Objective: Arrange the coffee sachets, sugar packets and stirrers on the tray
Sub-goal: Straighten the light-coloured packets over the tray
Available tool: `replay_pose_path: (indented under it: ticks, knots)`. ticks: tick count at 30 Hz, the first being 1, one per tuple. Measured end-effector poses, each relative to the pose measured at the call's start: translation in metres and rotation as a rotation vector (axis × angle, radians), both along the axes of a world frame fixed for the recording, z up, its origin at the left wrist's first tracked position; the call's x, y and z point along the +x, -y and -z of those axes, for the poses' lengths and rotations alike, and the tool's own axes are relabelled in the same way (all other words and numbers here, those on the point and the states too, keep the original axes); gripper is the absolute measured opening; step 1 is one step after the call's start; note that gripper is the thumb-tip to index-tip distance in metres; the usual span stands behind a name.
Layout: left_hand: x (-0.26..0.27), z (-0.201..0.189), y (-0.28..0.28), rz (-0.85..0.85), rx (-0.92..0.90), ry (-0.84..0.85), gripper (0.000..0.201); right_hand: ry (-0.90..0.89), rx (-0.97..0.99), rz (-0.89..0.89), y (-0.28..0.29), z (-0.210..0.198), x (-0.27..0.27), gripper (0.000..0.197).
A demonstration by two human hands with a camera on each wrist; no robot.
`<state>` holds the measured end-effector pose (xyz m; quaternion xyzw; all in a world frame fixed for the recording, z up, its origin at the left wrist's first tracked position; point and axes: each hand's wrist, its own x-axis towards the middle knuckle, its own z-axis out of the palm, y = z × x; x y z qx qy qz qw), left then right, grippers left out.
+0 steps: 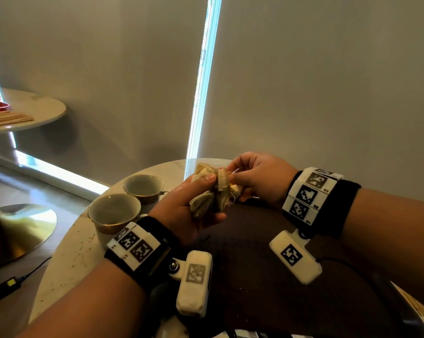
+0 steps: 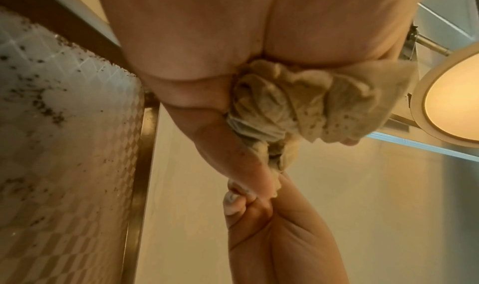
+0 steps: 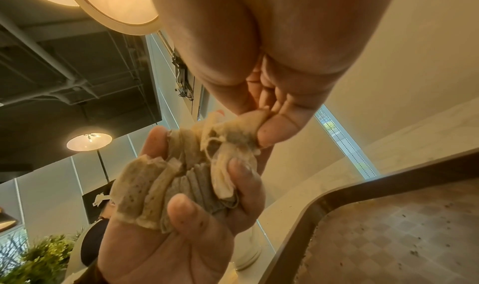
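Note:
My left hand (image 1: 212,197) grips a crumpled bunch of beige paper sachets (image 1: 205,195) above the far part of a dark brown tray (image 1: 255,269). My right hand (image 1: 230,176) pinches the top of one sachet (image 3: 241,128) at the bunch's right side, between thumb and fingers. In the left wrist view the sachets (image 2: 298,108) sit against the palm, specked with dark grains. The right wrist view shows the bunch (image 3: 166,186) fanned across the left hand's fingers (image 3: 184,212). The tray's patterned floor (image 3: 394,237) carries scattered dark crumbs.
Two empty gold-banded cups (image 1: 113,211) (image 1: 144,185) stand on the round marble table (image 1: 67,259), left of the tray. A second round table (image 1: 42,106) at the far left bears wooden sticks (image 1: 11,118) and a red item. Some packets (image 1: 242,334) peek in at the bottom edge.

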<state>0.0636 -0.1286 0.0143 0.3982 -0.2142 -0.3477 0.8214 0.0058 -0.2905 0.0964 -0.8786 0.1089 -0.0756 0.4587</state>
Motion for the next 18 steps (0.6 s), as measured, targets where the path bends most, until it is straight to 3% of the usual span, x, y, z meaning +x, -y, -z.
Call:
replay_pose_path:
  ticks: [6,13,18]
  knots:
    - [0.004,0.0,0.002,-0.106,-0.02,-0.064,0.064,-0.026,0.197,0.002,0.002,0.004,0.002,0.023]
    - [0.013,0.002,0.001,-0.188,-0.105,-0.133,0.071,-0.026,0.117,0.091,0.014,0.007,0.003,0.021]
    - [0.011,0.004,0.004,-0.152,-0.078,-0.135,0.061,0.037,0.24,0.099,0.018,0.004,0.003,0.021]
